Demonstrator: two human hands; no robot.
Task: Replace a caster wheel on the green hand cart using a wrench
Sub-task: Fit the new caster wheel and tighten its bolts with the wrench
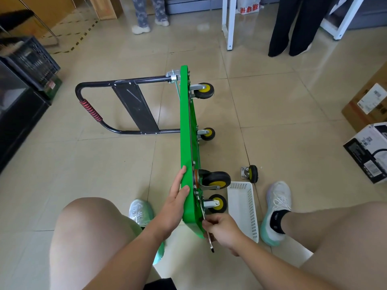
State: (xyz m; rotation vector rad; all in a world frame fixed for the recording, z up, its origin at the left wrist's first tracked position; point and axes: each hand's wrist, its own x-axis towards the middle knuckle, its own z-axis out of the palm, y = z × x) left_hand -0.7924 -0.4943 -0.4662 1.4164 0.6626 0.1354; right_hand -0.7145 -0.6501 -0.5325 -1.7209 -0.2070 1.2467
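A: Four wheels bolted on the cart (188, 143), tipped sideways on the floor (272, 122). One loose wheel (251, 173) beside the basket (254, 216).
B: Which step?
A: Looks like working a bolt by the nearest wheel (217, 204), wrench (210, 242) pinched in right grip (222, 231); left grip (176, 204) flat, fingers straight, steadying the cart.
B: Next?
A: Likely small turns, cart kept still.
B: Basket?
A: Nothing seen inside.

The tiled floor (272, 97) carries a white perforated basket (252, 206) toward its near edge, a black crate (31, 59) at its left edge, and a cardboard box (368, 101) and a printed box (368, 151) at its right. At the far edge are patterned trousers (144, 9) and black trousers (293, 24) (only legs show), with a white frame (229, 21) between them.
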